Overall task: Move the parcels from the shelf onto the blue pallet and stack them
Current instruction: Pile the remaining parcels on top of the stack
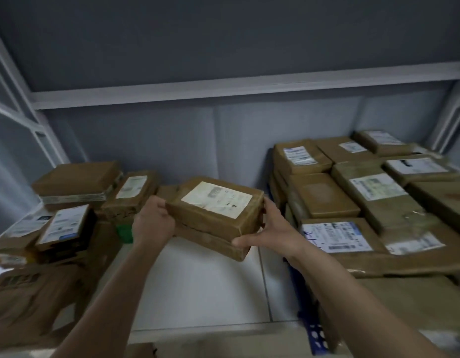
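Item, left: remaining parcels [76, 200], heaped loosely on the shelf [203, 280].
Item, centre: left hand [152, 223] and right hand [273, 232], fingers curled on opposite ends of a two-parcel stack [213, 213]; labelled box on top, flatter one beneath; long axis runs hand to hand, tilted down to the right.
Item, right: stacked parcels [366, 192] on the blue pallet [315, 334]. Judged destination lies rightward, nearer the right hand; the carry likely swings that way.

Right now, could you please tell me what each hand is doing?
Left hand: gripping the left end of the two stacked parcels.
Right hand: gripping their right end.
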{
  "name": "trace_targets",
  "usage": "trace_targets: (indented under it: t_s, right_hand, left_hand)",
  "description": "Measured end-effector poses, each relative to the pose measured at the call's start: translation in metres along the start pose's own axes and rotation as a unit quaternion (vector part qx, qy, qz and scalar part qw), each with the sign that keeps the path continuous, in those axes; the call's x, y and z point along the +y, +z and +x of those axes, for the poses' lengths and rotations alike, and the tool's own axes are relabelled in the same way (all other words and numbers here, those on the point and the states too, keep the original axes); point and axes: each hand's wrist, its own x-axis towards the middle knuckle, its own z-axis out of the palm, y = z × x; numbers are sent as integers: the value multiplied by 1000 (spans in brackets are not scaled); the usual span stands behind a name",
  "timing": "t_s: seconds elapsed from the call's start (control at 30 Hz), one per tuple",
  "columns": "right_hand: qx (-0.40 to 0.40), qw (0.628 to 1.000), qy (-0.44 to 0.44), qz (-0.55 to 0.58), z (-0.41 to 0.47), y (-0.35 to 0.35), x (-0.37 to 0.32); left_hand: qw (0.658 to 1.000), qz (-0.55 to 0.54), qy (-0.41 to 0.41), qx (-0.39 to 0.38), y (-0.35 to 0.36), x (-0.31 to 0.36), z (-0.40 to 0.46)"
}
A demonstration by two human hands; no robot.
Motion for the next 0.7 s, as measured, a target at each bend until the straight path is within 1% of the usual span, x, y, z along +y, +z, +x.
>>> trace_targets:
  t_s: [0.17,0.3,0.43,0.5,0.7]
  right_hand:
    - [59,998,1,-38,-23,-38,-3]
    - [108,993,-11,-56,-37,-68,-6]
    - [140,989,-21,-33,-44,-96,-5]
    - [156,987,-29,-27,-49,-111,-2]
    - [198,979,-43,-37,-59,-147,13]
  left_hand:
    - [1000,-16,20,0,24,35,-8]
    - [996,-92,12,-6,41,66,-13]
    - [979,-197,-27,-46,60,106,-27]
    - [968,-241,-27,-60,72,124,-36]
    - [944,-309,-30,-110,107,169,-55]
